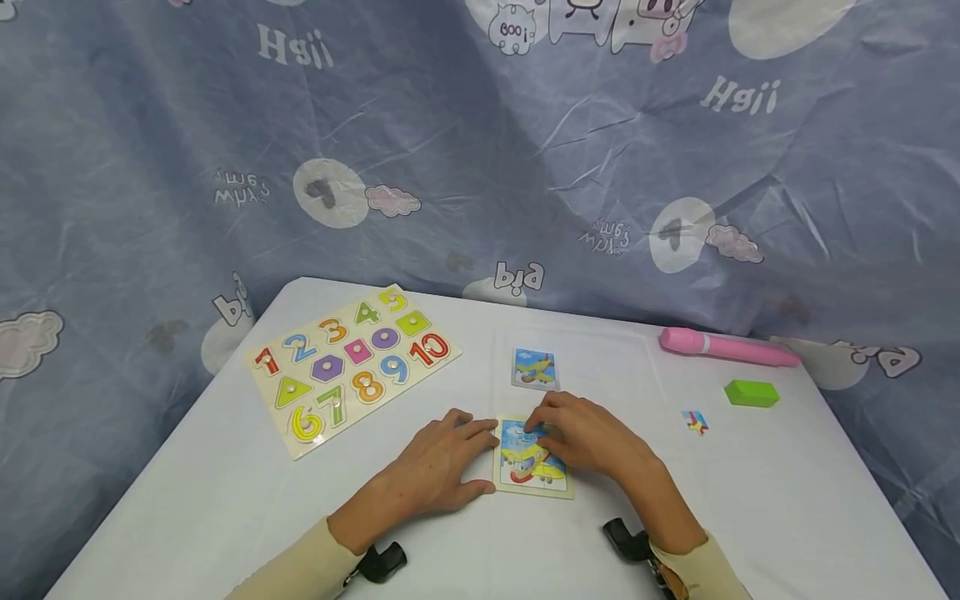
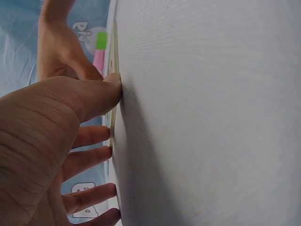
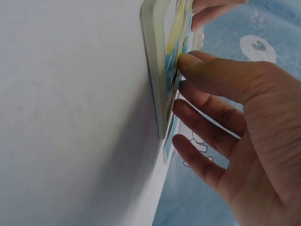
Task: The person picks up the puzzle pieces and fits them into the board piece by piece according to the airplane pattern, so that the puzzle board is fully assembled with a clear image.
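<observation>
A small airplane jigsaw puzzle in a pale wooden frame lies on the table. My left hand is beside it, fingers spread and fairly straight, their tips and thumb at the frame's left edge. In the left wrist view the thumb touches that edge. My right hand reaches over the puzzle's upper right part, thumb and fingertips pinching a puzzle piece at its surface. The hand covers that corner. Just beyond lies a matching airplane picture card. One loose puzzle piece lies to the right.
A number and shape board lies at an angle at the back left of the white table. Toward the back right are a pink marker-shaped stick and a green block. A patterned blue cloth hangs behind.
</observation>
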A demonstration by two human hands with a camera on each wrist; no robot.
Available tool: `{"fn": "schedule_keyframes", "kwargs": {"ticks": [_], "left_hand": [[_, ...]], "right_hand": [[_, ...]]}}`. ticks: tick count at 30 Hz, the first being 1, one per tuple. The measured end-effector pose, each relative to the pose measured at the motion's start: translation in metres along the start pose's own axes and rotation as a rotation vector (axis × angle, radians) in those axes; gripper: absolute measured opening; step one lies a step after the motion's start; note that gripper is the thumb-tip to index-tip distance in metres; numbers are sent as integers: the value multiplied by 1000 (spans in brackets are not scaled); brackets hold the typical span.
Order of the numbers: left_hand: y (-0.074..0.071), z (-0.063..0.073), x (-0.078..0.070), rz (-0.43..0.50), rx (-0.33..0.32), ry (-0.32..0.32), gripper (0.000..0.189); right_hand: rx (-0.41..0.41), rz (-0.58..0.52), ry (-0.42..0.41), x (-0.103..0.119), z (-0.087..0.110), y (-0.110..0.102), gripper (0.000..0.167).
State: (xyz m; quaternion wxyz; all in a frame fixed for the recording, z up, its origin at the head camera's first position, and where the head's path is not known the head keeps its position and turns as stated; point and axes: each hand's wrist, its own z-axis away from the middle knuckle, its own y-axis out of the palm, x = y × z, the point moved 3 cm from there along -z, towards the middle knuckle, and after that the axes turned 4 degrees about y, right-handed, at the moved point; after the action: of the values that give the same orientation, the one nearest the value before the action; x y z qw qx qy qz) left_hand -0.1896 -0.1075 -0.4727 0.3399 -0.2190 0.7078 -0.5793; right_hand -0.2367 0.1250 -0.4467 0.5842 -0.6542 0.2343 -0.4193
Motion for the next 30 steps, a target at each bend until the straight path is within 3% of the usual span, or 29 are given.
{"fn": "schedule_keyframes", "kwargs": {"ticks": [30], "left_hand": [[1, 0, 1, 5, -3, 1, 58]], "right_hand": [[5, -8, 19, 0, -1, 2, 21]]}}
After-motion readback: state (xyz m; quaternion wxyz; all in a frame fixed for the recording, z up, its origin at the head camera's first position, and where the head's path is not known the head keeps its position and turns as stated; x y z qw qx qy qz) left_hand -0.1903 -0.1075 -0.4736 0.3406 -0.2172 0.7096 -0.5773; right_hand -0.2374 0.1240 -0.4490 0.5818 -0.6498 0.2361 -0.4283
